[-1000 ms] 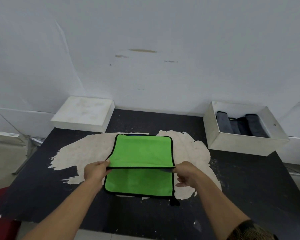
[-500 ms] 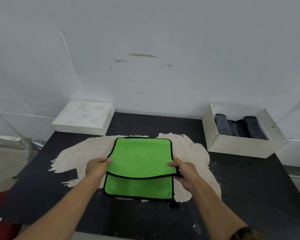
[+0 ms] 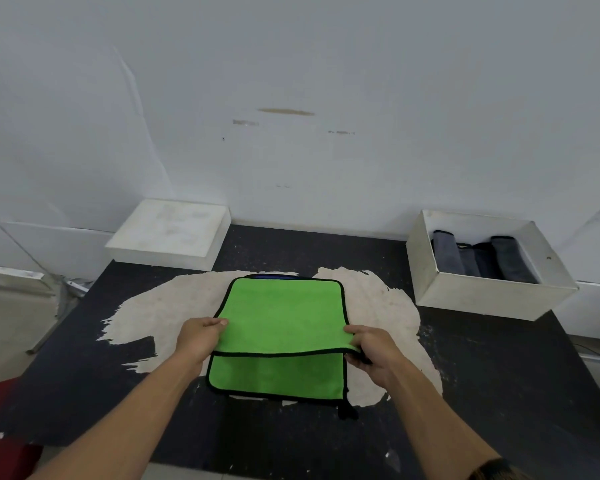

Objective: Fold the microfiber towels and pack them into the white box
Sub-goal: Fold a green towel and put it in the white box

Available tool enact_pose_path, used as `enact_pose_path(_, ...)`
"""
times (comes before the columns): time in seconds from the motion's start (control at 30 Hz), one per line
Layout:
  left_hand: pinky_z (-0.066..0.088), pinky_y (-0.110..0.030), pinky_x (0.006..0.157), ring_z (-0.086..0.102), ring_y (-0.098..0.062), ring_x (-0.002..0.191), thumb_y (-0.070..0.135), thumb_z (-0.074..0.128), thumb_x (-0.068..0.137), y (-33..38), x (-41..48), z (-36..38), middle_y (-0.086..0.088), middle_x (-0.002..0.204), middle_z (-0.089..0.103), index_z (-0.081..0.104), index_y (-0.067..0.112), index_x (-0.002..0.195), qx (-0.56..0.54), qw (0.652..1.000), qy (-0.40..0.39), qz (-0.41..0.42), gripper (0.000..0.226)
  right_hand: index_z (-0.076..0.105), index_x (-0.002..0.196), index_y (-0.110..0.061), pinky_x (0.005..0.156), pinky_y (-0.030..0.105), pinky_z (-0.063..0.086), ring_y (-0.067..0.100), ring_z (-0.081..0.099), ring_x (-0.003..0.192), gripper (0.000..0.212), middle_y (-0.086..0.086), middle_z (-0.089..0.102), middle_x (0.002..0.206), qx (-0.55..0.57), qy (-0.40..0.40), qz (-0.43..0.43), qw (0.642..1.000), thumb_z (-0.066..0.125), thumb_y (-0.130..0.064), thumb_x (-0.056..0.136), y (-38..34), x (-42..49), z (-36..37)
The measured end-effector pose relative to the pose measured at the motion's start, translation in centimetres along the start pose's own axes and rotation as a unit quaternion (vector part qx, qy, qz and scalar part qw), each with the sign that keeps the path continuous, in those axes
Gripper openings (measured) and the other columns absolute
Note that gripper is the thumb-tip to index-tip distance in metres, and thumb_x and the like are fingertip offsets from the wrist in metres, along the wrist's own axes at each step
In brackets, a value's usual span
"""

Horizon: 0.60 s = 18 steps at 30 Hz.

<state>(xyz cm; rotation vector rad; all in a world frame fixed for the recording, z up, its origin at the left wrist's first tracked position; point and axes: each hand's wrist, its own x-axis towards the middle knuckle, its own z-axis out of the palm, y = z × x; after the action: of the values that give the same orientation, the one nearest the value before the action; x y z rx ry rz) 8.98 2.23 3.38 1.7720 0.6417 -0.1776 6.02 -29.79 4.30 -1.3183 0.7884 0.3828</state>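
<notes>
**Desk:** A black table [image 3: 499, 393], its coating worn to a pale patch [image 3: 160, 306] in the middle, is filling the head view. What is lying on it?

**Photographer:** A bright green microfiber towel [image 3: 281, 317] with black piping is lying on the patch, close in front of the person. Its upper layer is lying doubled over the lower one. A black loop [image 3: 347, 412] is trailing off its near right corner.

**Desk:** What is differing from a second ago?

**Photographer:** The upper layer's free edge is sitting closer to the person, leaving a narrower strip of the lower layer showing.

**Desk:** And the hands?

**Photographer:** Both forearms are reaching forward. The left hand [image 3: 200, 341] is pinching the free edge at its left end. The right hand [image 3: 371, 348] is gripping the right end, thumb above and fingers curled beneath.

**Desk:** Farther back?

**Photographer:** A blue sliver [image 3: 274, 277] is peeking from under the towel's far edge. The white box [image 3: 482, 299] is standing far right, well apart, holding rolled grey towels [image 3: 482, 261]. A white slab [image 3: 170, 233] is resting far left against the wall [image 3: 291, 64].
</notes>
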Motion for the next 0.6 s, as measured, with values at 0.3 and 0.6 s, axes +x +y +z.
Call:
enact_pose_path(0.3, 0.047, -0.031, 0.083, 0.061, -0.023, 0.094, -0.002, 0.065, 0.087, 0.5, 0.2, -0.2, -0.010, 0.103, 0.067, 0.072, 0.011, 0.091, -0.003, 0.999, 0.000, 0.034, 0.016, 0.075, 0.082, -0.007, 0.082, 0.040, 0.055, 0.023, 0.065, 0.094, 0.010, 0.010, 0.073, 0.096, -0.092, 0.042, -0.097, 0.990, 0.081, -0.014, 0.079, 1.1, 1.2, -0.2)
enact_pose_path(0.6, 0.050, -0.027, 0.068, 0.062, -0.020, 0.087, -0.011, 0.051, 0.085, -0.4, 0.1, 0.0, -0.010, 0.109, 0.061, 0.071, 0.009, 0.109, 0.072, 0.997, -0.030, -0.018, 0.037, 0.075, 0.088, -0.012, 0.085, 0.047, 0.057, 0.029, 0.064, 0.086, 0.037, 0.017, 0.070, 0.103, -0.136, 0.040, -0.073, 0.987, 0.048, 0.013, 0.084, 2.3, 3.2, -0.4)
